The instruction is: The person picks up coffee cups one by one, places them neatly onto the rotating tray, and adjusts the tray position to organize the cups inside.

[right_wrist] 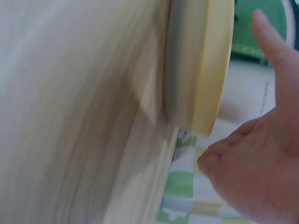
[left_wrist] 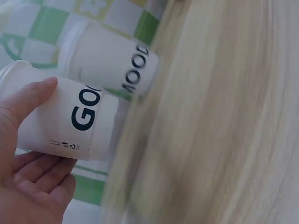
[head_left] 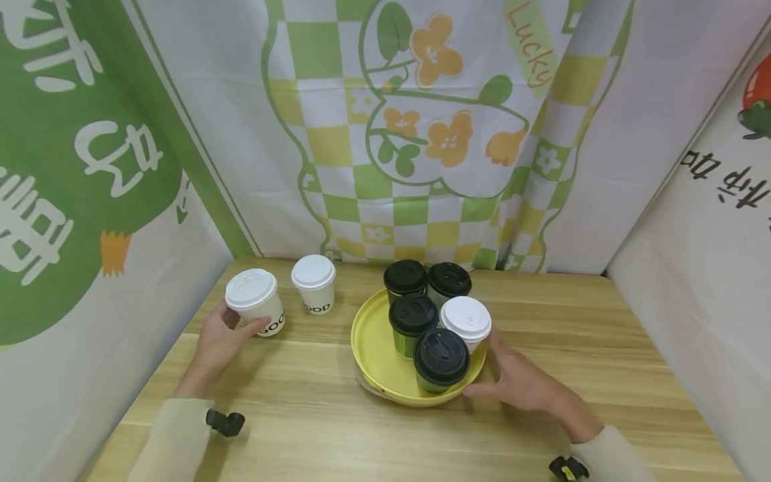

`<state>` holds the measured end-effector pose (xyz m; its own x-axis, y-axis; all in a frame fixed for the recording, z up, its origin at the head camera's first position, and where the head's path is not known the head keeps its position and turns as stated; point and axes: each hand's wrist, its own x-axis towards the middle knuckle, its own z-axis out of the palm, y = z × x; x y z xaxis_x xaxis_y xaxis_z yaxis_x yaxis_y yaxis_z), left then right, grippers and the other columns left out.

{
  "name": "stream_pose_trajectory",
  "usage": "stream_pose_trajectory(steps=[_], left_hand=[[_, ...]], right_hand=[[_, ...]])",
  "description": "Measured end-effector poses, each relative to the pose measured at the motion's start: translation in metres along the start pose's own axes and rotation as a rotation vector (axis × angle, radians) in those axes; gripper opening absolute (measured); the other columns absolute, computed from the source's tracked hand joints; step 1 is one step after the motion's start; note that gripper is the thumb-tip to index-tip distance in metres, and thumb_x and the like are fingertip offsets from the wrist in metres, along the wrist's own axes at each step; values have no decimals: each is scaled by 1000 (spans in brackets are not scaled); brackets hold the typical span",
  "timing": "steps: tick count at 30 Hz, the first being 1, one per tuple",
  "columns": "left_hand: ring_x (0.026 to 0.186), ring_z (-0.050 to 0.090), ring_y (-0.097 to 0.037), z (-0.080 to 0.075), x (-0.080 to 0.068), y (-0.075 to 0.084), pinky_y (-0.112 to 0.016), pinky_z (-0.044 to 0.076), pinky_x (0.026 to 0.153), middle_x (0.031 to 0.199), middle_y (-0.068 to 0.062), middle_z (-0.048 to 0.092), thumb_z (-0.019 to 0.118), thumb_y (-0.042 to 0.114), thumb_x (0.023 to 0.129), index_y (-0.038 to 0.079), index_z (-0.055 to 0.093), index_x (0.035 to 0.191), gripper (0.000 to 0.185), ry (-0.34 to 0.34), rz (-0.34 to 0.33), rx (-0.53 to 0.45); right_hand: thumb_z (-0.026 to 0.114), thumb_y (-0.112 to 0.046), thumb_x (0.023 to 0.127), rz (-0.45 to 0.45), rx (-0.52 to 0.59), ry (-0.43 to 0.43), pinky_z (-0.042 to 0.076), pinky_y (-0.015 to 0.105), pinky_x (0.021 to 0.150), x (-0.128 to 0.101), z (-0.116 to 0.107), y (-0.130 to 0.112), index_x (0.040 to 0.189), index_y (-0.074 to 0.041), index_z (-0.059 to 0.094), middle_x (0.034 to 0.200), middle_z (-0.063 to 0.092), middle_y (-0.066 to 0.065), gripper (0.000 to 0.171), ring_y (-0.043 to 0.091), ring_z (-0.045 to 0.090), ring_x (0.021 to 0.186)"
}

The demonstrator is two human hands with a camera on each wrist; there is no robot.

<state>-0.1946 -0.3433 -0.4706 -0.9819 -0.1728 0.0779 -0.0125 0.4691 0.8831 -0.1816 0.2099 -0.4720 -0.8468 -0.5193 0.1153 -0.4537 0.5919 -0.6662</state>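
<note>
Centrally in the head view, a yellow tray [head_left: 369,348] holds five lidded cups on the wooden counter [head_left: 313,428], while at middle left the left hand [head_left: 219,341] curls round a white cup [head_left: 255,304] beside a second white cup [head_left: 314,282], and the right hand [head_left: 521,381] rests at the tray's lower right edge. Low in the left wrist view's left side, thumb and fingers [left_wrist: 32,170] wrap that cup [left_wrist: 65,119]. At right in the right wrist view, the loosely bent, empty hand [right_wrist: 252,177] lies just beside the tray rim [right_wrist: 212,70].
</note>
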Motion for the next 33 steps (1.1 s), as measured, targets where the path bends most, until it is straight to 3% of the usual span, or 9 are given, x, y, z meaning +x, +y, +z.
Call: stream_pose_trajectory(steps=[7,16,24,33], left_hand=[[153,40,-48,11,-15,36,-66,33,126,163,-27,44,86,37,90,3,33,164,98,-26,68,-18],[150,49,-41,48,-19,73,-61,34,128,158,-17,54,87,25,90,7,46,157,81,-92,210,-95],[145,54,-41,85,-10,85,-56,41,125,153,-20,58,90,23,86,5,50,154,81,-122,197,-137],[139,60,-39,112,-2,89,-57,47,119,146,-20,65,92,21,83,7,52,151,81,-162,197,-193]], right_hand=[[89,-54,80,-14,-16,-15,25,66,126,4,-8,15,171,-19,-10,176,11,26,139,49,26,158],[91,-51,78,-56,0,-6,23,62,127,7,-4,22,172,-21,-4,176,18,22,137,44,27,159],[92,-54,75,-58,-5,-4,26,63,126,10,-2,22,172,-19,0,174,22,24,138,46,31,157],[92,-56,74,-53,-5,-7,25,63,127,13,2,22,172,-19,0,174,24,23,139,45,30,158]])
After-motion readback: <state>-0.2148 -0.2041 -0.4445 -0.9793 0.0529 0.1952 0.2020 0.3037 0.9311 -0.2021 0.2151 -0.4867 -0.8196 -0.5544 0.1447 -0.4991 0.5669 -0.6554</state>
